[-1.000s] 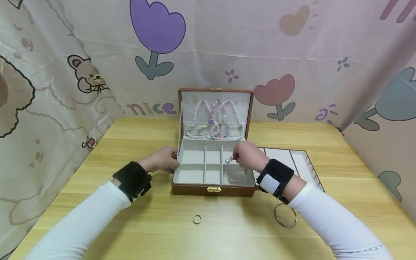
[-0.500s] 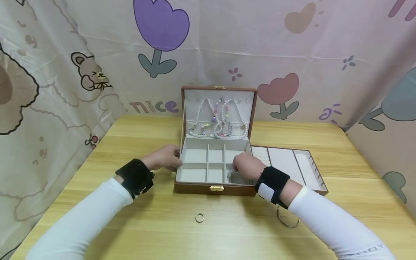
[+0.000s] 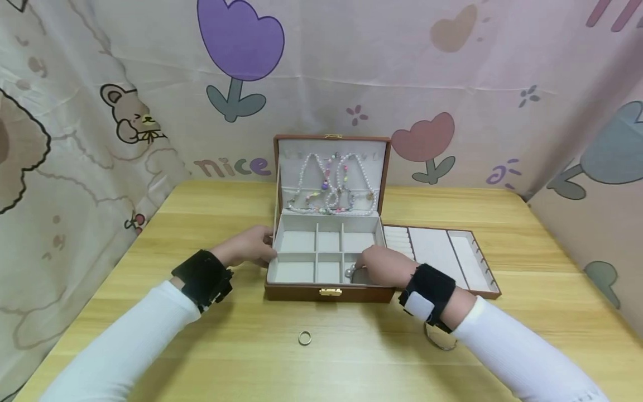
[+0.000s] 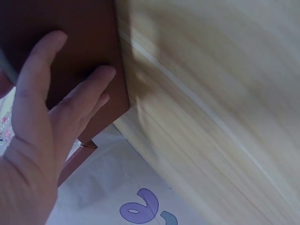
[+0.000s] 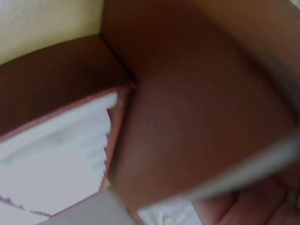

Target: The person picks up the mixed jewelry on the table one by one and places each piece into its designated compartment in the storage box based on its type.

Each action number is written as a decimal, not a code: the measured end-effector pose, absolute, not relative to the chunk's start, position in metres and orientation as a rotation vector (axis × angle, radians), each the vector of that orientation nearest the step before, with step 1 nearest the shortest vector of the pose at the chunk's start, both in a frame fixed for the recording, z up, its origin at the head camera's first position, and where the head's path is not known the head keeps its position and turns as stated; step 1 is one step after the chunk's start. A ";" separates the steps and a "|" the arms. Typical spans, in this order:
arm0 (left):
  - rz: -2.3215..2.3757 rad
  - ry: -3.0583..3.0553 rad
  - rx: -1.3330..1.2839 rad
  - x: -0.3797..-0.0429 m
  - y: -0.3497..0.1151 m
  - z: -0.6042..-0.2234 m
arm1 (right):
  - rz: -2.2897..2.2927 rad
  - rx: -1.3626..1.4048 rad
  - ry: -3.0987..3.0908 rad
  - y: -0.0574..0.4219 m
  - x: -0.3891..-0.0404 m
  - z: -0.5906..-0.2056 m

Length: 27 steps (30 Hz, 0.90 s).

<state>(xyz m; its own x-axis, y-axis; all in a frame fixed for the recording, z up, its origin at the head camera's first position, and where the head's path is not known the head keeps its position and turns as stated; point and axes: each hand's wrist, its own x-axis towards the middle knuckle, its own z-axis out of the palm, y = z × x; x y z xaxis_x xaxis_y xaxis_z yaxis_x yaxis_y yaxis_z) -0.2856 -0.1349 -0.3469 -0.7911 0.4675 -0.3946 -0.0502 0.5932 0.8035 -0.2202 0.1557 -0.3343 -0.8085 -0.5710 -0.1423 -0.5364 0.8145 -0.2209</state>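
A brown jewelry box (image 3: pixel 330 296) stands upright with its lid raised and its pale interior split into several compartments. My left hand (image 3: pixel 248 245) grips its left wall; in the left wrist view the fingers lie along the brown outer side (image 4: pixel 93 110), with the thumb past the rim. My right hand (image 3: pixel 387 266) reaches down into the front right compartment with a pearl bracelet (image 3: pixel 349 271). Pearls show beside the fingers; the fingertips and the rest of the bracelet are hidden. Curled fingers (image 5: pixel 260 204) appear just over the box rim in the right wrist view.
Bead necklaces (image 3: pixel 331 206) hang inside the lid. Against the box's right side lies a lined tray (image 3: pixel 432 251) with ring rolls. A gold ring (image 3: pixel 305 338) lies in front of the box; a bangle (image 3: pixel 442 347) is partly covered by the right forearm. Patterned cloth hangs behind.
My right hand has lowered the bracelet from above the front right compartment into it. The left hand stays on the box's left side. The head view shifts slightly.
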 end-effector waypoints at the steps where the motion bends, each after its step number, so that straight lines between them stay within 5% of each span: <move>1: 1.159 2.228 0.339 -0.286 -0.135 -0.348 | -0.283 -0.862 2.798 0.158 -0.218 -0.333; 27: 1.151 2.222 0.391 -0.290 -0.137 -0.350 | -0.377 -0.596 2.848 0.255 -0.153 -0.333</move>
<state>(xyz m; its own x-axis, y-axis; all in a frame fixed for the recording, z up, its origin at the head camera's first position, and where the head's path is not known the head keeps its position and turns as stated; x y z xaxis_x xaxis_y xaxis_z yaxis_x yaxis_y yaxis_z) -0.2903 -0.1365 -0.3502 -0.7766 0.5067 -0.3743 -0.0134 0.5807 0.8140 -0.1530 0.2552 -0.3329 -0.8969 -0.4165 -0.1485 -0.3635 0.8858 -0.2886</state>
